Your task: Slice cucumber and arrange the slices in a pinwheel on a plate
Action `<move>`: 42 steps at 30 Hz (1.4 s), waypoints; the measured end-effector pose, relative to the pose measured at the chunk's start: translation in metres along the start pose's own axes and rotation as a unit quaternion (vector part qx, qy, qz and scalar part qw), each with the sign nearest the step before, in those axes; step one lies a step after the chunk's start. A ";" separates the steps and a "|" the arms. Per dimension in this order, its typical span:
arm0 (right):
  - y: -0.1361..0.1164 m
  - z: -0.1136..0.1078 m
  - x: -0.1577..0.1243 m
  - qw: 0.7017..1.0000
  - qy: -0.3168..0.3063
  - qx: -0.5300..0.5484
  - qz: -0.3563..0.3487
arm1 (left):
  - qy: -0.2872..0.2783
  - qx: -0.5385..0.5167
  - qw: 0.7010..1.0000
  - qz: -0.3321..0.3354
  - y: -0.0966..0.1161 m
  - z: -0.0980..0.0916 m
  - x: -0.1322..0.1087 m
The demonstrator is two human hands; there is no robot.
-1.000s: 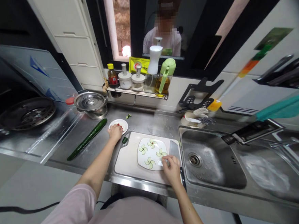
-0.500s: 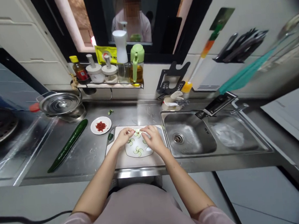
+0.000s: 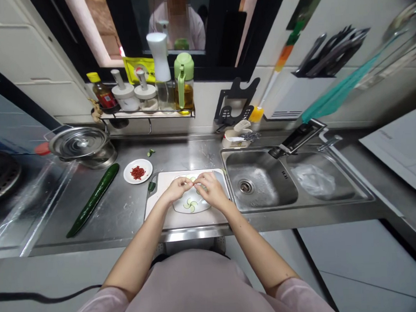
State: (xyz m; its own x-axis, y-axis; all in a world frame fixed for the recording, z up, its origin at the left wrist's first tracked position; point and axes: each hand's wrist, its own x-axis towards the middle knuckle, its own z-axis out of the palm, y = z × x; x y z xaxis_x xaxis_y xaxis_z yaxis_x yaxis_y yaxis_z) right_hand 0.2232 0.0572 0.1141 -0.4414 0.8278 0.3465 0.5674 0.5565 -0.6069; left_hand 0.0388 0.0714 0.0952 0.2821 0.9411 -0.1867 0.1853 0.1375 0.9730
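Over a white plate (image 3: 179, 208) my left hand (image 3: 177, 189) and my right hand (image 3: 211, 190) meet, thumbs and fingers pinched close together. Anything between the fingertips is too small to make out. Thin cucumber slices (image 3: 190, 205) lie in a pinwheel on the near part of the plate. More slices show at its far edge, partly hidden by my fingers. Under the plate is a light cutting board (image 3: 166, 220). To the left, a small round white dish (image 3: 126, 175) holds chopped red bits (image 3: 138, 172).
A whole cucumber (image 3: 93, 200) lies on the steel counter at left, near a lidded steel pot (image 3: 82, 143). Cucumber scraps (image 3: 151, 152) rest behind the board. A double sink (image 3: 263, 180) adjoins it at right. Condiment bottles stand on a rack (image 3: 148, 113) at the back.
Both hands have drawn together, so their fingertips now meet over the plate. The gap between them has closed. The whole view has shifted slightly.
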 end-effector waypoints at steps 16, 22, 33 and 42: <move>0.044 0.013 -0.023 0.990 0.056 -0.029 0.127 | 0.111 0.128 0.985 -0.026 -0.027 0.013 0.009; 0.065 0.036 -0.038 0.976 0.006 -0.089 0.197 | 0.128 0.302 0.941 -0.078 -0.034 0.031 0.017; 0.072 0.050 -0.037 0.968 -0.039 -0.134 0.210 | 0.081 0.389 0.912 -0.096 -0.047 0.061 0.034; 0.077 0.052 -0.037 0.967 -0.052 -0.143 0.203 | 0.069 0.410 0.904 -0.100 -0.046 0.070 0.041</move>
State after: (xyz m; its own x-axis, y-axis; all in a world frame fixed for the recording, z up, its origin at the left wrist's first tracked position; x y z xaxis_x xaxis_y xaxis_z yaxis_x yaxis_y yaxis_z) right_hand 0.2468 0.0651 0.0172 -0.2010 0.9788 0.0386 0.8707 0.1966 -0.4508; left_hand 0.1072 0.0817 0.0331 0.0562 0.9600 -0.2743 0.8714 0.0870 0.4828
